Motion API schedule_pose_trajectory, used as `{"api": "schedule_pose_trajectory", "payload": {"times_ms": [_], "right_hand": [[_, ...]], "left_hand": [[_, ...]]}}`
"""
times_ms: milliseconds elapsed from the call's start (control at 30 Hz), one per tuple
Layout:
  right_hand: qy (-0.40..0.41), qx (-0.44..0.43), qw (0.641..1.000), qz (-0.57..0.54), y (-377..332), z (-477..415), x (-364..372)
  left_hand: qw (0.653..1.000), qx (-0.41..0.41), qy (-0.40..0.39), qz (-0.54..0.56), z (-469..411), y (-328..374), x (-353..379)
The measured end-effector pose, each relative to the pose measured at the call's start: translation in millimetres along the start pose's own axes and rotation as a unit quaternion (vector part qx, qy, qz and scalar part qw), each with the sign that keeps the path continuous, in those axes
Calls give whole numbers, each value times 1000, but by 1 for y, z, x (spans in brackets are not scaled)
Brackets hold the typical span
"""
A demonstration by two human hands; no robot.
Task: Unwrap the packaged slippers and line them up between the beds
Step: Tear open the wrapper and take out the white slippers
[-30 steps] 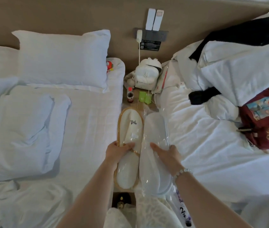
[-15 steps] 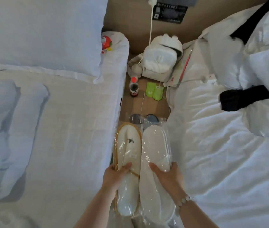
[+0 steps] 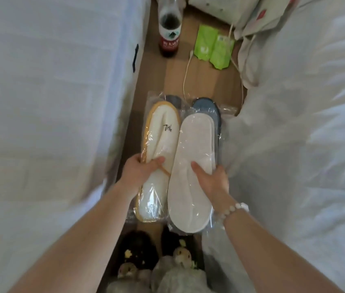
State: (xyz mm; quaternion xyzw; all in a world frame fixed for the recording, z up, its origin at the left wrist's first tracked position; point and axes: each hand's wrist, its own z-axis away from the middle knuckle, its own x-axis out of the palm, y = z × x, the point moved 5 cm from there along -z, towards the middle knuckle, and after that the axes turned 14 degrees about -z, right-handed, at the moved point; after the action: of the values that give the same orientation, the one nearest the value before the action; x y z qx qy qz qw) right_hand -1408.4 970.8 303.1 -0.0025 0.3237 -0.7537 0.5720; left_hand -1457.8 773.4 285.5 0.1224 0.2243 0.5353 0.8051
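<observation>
Left hand (image 3: 140, 172) curls round yellow-trimmed pack (image 3: 159, 142); right hand (image 3: 211, 180) curls round white pack (image 3: 192, 149). Both wrapped. Best: park one on floor (image 3: 167, 81), then tear other's film.

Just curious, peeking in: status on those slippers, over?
Left hand grips yellow-trimmed slipper pack. Right hand grips plain white slipper pack. Neither unwrapped yet. Blue slippers underneath, bottle ahead.

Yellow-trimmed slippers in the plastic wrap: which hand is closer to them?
Left. The left hand grips the yellow-trimmed slippers at their middle, thumb on top. The right hand holds the plain white slippers alongside, to their right.
</observation>
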Motion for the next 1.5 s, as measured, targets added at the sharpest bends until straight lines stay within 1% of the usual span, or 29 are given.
{"api": "schedule_pose_trajectory", "payload": {"times_ms": [100,200,300,400,500,600,700,800,867,933,1000,1100,1133,1200,1233,1267,1333,1367,1400,1433,1500], "right_hand": [[-7,-11,1000,-21,-10,-30,13],[8,-35,999,-41,-26,-58,14],[25,-56,996,-61,-48,-79,9],[-16,-47,996,-79,-58,-83,-1],[-98,-15,993,-66,-53,-77,-7],[-160,3,987,-23,-41,-72,-5],[-198,-28,979,45,-38,-81,5],[-229,-62,967,92,-40,-101,17],[-240,-76,959,132,-34,-110,16],[-233,-102,955,151,-34,-109,4],[-231,-102,953,165,-30,-114,-13],[-248,-109,939,209,-31,-120,-24],[-262,-97,937,211,-34,-122,-22],[-285,-5,935,212,-38,-125,-18],[-294,23,930,221,-43,-125,-15],[-308,23,923,228,-53,-126,-10],[-314,-30,900,300,-71,-146,-2],[-313,-67,884,341,-81,-156,2],[-303,-87,874,370,-89,-163,4],[-290,-102,870,386,-99,-164,6],[-261,-130,876,385,-117,-166,14]], "left_hand": [[1000,3,-10,-10,-40,6,3],[999,31,-28,-31,-77,33,11],[998,57,-24,-13,-90,62,15],[998,66,-14,10,-80,70,19],[997,68,-10,28,-65,59,16],[996,79,26,21,-50,41,14],[993,78,79,29,-45,20,16],[991,57,114,51,-48,1,20],[990,38,124,62,-46,-8,27],[988,24,130,81,-42,-10,40],[989,14,122,87,-35,-10,53],[987,1,121,108,-29,-10,66],[985,-3,129,111,-30,-9,66],[983,-15,145,108,-37,-9,64],[983,-22,147,104,-40,-10,64],[983,-29,147,105,-43,-10,64],[983,-39,150,99,-46,-11,63],[983,-40,158,86,-49,-12,62],[983,-38,165,66,-51,-12,61],[984,-37,171,42,-52,-13,60],[983,-36,178,-8,-52,-13,57]]}}
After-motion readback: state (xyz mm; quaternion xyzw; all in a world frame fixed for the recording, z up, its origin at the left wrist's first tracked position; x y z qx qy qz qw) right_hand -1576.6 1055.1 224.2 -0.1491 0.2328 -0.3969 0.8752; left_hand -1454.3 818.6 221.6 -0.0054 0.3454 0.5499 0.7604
